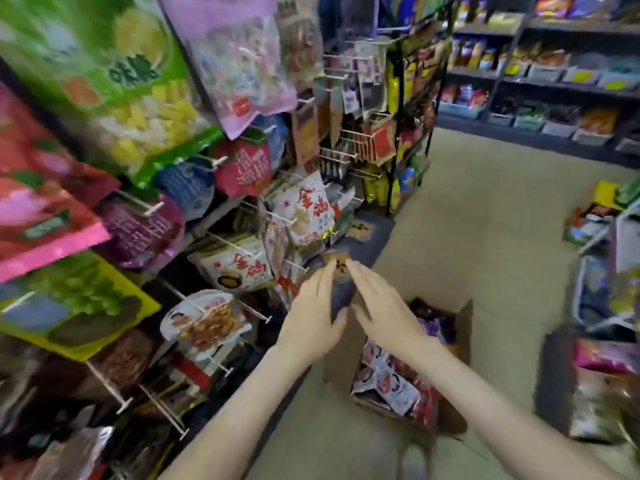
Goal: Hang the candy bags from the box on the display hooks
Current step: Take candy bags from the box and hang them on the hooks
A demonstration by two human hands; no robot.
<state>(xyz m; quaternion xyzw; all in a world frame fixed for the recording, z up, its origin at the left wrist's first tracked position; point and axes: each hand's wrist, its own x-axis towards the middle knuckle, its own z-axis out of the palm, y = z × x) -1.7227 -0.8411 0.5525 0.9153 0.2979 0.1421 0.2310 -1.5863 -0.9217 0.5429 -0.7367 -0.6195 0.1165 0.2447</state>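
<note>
- While both arms reach out over the floor [485, 220], the left hand [311, 317] and the right hand [386, 306] meet on one dark bag [341, 294], held upright between them at the middle of the view.
- Left grip: fingers laid straight up the bag's left side, with the thumb curled across its lower front, so the bag is pinched there.
- Right grip: fingers spread and straight, lying against the bag's right edge and top. The thumb points toward the bag, but blur hides whether it clamps.
- The bag's top carries a yellow-brown label [337, 266], which sits just right of the tip of a white wire hook [296, 266]. Blur hides whether bag and hook touch.
- The cardboard box [462, 327] stands open on the floor, just right of the hands and nearer than the bag. It holds white-and-red packets [394, 386] at its near end and purple ones [436, 325] at its far end.
- On the left a rack of hooks carries hanging snack bags: a large green bag [114, 64] near the top left and white bags with red writing [304, 209] just beyond the hands.
- Dark shelves [554, 84] of goods line the far right.
- More packets sit in bins [595, 296] at the right edge.
</note>
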